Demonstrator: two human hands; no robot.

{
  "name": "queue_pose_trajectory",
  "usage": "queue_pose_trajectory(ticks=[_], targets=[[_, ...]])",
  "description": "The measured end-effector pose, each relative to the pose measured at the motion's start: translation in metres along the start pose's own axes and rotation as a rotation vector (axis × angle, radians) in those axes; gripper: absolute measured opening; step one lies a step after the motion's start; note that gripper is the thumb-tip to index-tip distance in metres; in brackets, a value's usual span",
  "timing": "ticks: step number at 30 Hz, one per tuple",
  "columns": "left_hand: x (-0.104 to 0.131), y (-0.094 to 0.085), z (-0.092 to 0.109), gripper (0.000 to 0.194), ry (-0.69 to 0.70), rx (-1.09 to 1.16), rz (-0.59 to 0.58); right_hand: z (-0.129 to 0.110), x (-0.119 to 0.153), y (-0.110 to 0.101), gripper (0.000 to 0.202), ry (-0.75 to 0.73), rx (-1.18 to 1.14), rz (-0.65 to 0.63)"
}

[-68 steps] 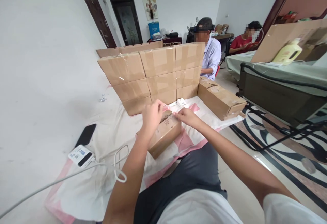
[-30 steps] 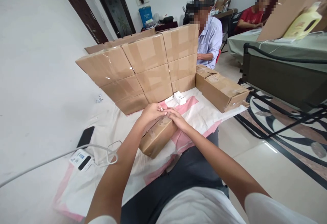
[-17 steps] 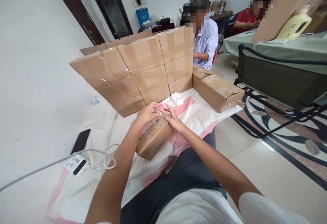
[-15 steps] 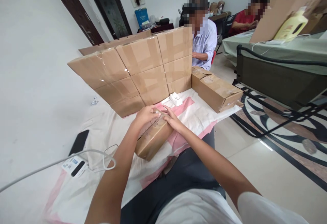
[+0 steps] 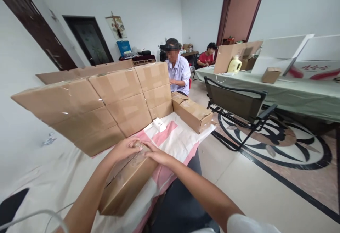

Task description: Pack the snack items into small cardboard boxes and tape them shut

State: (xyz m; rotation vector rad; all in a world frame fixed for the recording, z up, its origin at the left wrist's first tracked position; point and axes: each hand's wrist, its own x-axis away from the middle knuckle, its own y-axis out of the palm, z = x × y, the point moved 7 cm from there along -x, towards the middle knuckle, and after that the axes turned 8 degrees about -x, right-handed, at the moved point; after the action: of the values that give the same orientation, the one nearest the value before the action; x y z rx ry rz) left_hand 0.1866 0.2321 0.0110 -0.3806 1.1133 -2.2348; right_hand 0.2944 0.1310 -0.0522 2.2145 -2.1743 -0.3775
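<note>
A long cardboard box [image 5: 127, 181] lies on the pink and white cloth [image 5: 183, 137], with a ragged seam along its top. At its far end my left hand [image 5: 126, 149] has its fingers curled round a small, shiny, clear-brown item [image 5: 137, 144], which is too small to name. Resting on the box top beside it, my right hand [image 5: 156, 154] has its fingers stretched out towards the left hand. Just beyond both hands a small white box [image 5: 159, 124] sits on the cloth.
Stacked cartons [image 5: 122, 109] form a wall behind the hands. Another cardboard box [image 5: 191, 112] is at the right corner. A black phone [image 5: 12, 204] and white cable [image 5: 42, 212] are at lower left. A chair [image 5: 233, 101] stands right; two people sit farther back.
The head view has tilted up and turned right, so the hands and box appear lower and further left. Both hands remain at the far end of the box.
</note>
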Motion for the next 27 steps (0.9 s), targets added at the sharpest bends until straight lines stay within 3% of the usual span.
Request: queue_pose_trajectory(ticks=[4,6,9,13,17,20,24,27], targets=[[0.004,0.001,0.006,0.056,0.020,0.033,-0.046,0.002,0.023,0.006,0.129,0.125,0.072,-0.255],[0.007,0.003,0.007,0.055,0.021,0.062,-0.089,0.007,0.027,0.006,0.145,0.144,0.102,-0.339],[0.010,0.011,0.003,0.054,0.013,0.110,-0.188,0.017,0.026,0.006,0.157,0.152,0.176,-0.392],[0.015,0.017,0.004,0.054,0.045,0.088,-0.246,0.017,0.024,0.006,0.161,0.102,0.310,-0.356],[0.025,0.009,0.010,0.057,0.054,-0.067,-0.138,0.001,0.043,-0.004,0.151,-0.027,0.335,-0.193],[0.036,-0.004,0.010,0.057,0.022,-0.148,0.004,-0.012,0.084,-0.032,0.145,-0.121,0.284,-0.027],[0.048,-0.006,-0.011,0.054,0.011,-0.106,0.121,-0.021,0.183,-0.094,0.133,-0.157,0.357,0.270],[0.055,0.011,-0.043,0.052,-0.032,-0.064,0.167,-0.029,0.276,-0.146,0.118,-0.140,0.453,0.653]])
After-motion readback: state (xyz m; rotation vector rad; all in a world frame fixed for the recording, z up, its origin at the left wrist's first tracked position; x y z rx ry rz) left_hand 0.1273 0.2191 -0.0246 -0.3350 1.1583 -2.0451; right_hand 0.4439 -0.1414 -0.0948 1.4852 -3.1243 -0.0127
